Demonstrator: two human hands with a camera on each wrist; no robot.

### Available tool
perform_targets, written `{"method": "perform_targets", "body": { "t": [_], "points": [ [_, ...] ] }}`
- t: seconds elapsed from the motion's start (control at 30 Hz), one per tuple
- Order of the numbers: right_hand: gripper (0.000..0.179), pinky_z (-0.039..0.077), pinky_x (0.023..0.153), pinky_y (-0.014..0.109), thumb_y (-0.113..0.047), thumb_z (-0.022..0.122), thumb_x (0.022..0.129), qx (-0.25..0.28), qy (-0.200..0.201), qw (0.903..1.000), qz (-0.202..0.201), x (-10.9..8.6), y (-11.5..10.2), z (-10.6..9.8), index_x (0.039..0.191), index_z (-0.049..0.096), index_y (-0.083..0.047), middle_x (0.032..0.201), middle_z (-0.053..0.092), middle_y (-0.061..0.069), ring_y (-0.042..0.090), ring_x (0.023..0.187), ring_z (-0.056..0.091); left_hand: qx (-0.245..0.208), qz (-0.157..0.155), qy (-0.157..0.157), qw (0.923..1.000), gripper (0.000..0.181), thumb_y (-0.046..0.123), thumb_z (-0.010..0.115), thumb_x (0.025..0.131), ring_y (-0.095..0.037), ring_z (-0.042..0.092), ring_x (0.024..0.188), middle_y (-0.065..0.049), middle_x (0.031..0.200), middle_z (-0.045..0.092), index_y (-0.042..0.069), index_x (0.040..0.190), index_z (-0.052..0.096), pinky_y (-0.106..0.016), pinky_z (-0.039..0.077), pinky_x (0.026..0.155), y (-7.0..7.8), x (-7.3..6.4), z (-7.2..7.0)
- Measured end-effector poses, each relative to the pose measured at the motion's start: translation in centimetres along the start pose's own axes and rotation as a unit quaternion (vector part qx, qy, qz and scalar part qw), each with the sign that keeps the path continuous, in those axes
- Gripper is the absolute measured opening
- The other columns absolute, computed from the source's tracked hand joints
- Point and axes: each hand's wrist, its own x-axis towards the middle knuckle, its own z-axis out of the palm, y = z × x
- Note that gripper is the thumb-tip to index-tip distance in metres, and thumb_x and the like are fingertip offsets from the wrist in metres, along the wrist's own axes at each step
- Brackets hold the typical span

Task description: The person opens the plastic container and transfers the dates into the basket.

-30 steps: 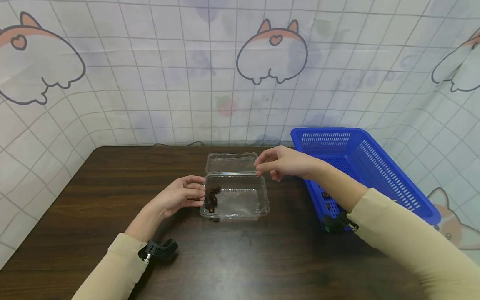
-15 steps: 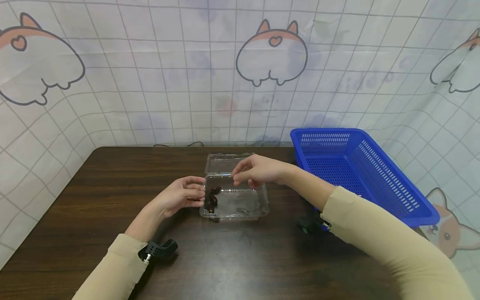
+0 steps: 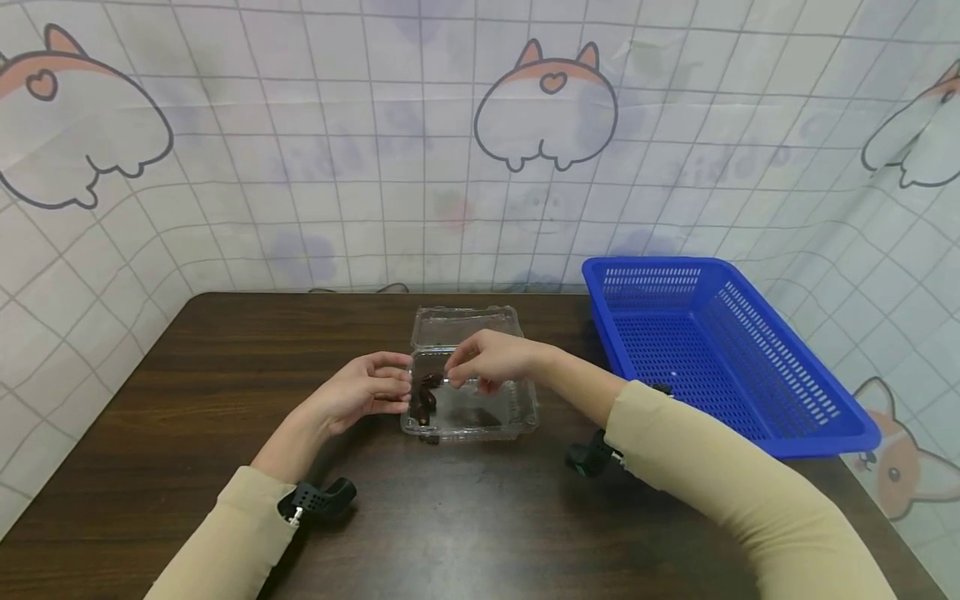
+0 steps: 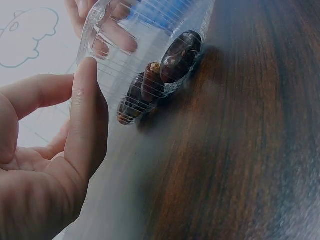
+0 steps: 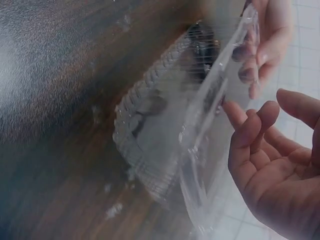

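Note:
A hinged clear plastic container (image 3: 517, 417) lies with its lid (image 3: 465, 325) folded back. Several dark brown dates (image 3: 424, 404) are gathered at its left end; through the wall in the left wrist view, these dates (image 4: 181, 57) look glossy. My left hand (image 3: 367, 385) pinches the container's left rim, its thumb (image 4: 87, 95) upright against the edge. My right hand (image 3: 491, 358) hovers over the container near the dates, fingers bent downward. In the right wrist view the right hand (image 5: 280, 165) has curved fingers; I cannot tell whether a date is between its fingertips.
A blue perforated basket (image 3: 847, 417) stands on the right of the dark wooden table (image 3: 247, 358), part of it behind the right forearm. A white gridded cloth (image 3: 337, 167) with cartoon prints hangs behind the table. Each wrist wears a black camera band (image 3: 318, 500).
My right hand has moved left and a little toward me, from beside the basket to over the dates. The left hand and the container have stayed in place.

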Motion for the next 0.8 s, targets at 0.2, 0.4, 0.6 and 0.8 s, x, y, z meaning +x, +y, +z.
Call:
{"method": "perform_targets", "body": {
  "t": [0.2,0.4,0.6,0.8],
  "points": [
    [0.041,0.057,0.067,0.029,-0.018,0.063,0.103,0.003,0.000,1.0000,0.004,0.8,0.4,0.6,0.138,0.059,0.004,0.123,0.065,0.019,0.013,0.062,0.055,0.001,-0.003,0.001,1.0000,0.055,-0.001,0.059,0.102,-0.021,0.065,0.093,-0.017,0.118,0.054,-0.010,0.150,0.034,-0.035,0.061,0.086,0.2,-0.1,0.0],
    [0.047,0.059,0.069,0.030,-0.017,0.064,0.103,0.010,0.004,0.9999,0.009,1.5,0.7,1.1,0.143,0.054,0.005,0.121,0.065,0.017,0.014,0.063,0.059,0.003,-0.003,0.002,1.0000,0.054,-0.002,0.058,0.102,-0.021,0.064,0.093,-0.017,0.118,0.054,-0.009,0.149,0.034,-0.035,0.061,0.086,0.3,-0.1,0.1],
    [0.052,0.059,0.068,0.030,-0.015,0.064,0.102,0.012,0.008,0.9998,0.016,2.0,1.0,1.7,0.147,0.048,0.006,0.125,0.063,0.012,0.015,0.065,0.061,0.003,-0.005,0.005,1.0000,0.054,-0.002,0.058,0.102,-0.021,0.064,0.093,-0.019,0.120,0.053,-0.009,0.149,0.034,-0.035,0.061,0.086,0.3,-0.2,0.1],
    [0.050,0.059,0.067,0.029,-0.013,0.063,0.102,0.022,0.013,0.9995,0.018,2.2,1.2,2.0,0.146,0.049,0.005,0.128,0.062,0.012,0.016,0.067,0.060,0.002,-0.006,0.005,1.0000,0.055,-0.001,0.058,0.102,-0.021,0.064,0.093,-0.020,0.121,0.052,-0.010,0.150,0.032,-0.036,0.060,0.086,0.3,-0.2,0.1]
  ]
}}
